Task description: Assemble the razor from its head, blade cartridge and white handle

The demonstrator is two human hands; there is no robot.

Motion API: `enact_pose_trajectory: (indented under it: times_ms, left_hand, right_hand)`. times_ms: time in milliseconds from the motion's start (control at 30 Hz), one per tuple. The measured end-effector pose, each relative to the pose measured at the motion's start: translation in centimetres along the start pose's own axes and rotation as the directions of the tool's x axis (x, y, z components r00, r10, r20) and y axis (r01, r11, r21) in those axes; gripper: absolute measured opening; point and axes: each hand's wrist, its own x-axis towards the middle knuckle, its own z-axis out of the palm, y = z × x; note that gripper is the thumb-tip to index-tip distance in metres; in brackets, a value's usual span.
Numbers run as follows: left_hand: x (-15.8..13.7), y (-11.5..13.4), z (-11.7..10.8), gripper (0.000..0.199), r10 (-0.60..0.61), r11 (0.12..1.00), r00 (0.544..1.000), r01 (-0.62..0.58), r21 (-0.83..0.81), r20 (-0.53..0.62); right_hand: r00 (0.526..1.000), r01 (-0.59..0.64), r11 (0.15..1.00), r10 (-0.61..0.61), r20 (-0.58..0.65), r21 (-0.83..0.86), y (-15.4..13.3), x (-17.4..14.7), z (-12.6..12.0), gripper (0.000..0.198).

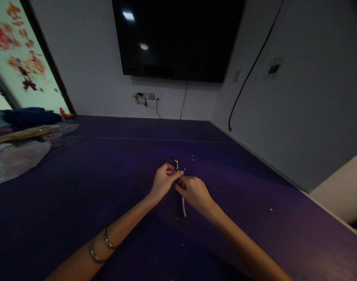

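A slim item with a dark and shiny metal-looking top (176, 164) stands up from between my hands in the middle of the view. A thin whitish tail (183, 207) hangs below them and curves slightly; it seems to be part of the same item, though my fingers cover the middle. My left hand (163, 180) is closed in a pinch on the upper part, thumb pointing right. Just below and to the right, my right hand (195, 192) is also closed, its thumb and bent fingers against the item. The exact kind of item cannot be made out.
Small white bits (271, 209) lie scattered on the dark purple surface (122, 234). Plastic bags (20, 156) and dark blue cloth (32, 116) are piled at left. A television (181, 39) hangs above sockets (149, 96). A black cable (248, 76) hangs along the right wall.
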Motion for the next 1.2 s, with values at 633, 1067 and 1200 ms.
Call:
enact_pose_trajectory:
  times_ms: [633,1067,1200]
  left_hand:
    - [6.0,1.4,-8.5,0.034,-0.029,0.995,0.989,0.043,0.093,-0.144]
    - [6.2,1.3,-9.0,0.031,-0.038,0.99,0.987,0.059,0.131,-0.159]
    - [6.6,0.7,-9.2,0.031,-0.016,0.986,0.989,0.041,0.164,-0.149]
  right_hand:
    - [0.922,-0.222,0.972,0.185,0.339,0.074,1.1,2.6,4.9,0.027]
    - [0.822,-0.197,0.98,0.157,0.547,0.014,0.3,3.6,5.5,0.027]
    - [0.831,-0.187,0.982,0.147,0.537,0.022,0.2,3.6,5.3,0.027]
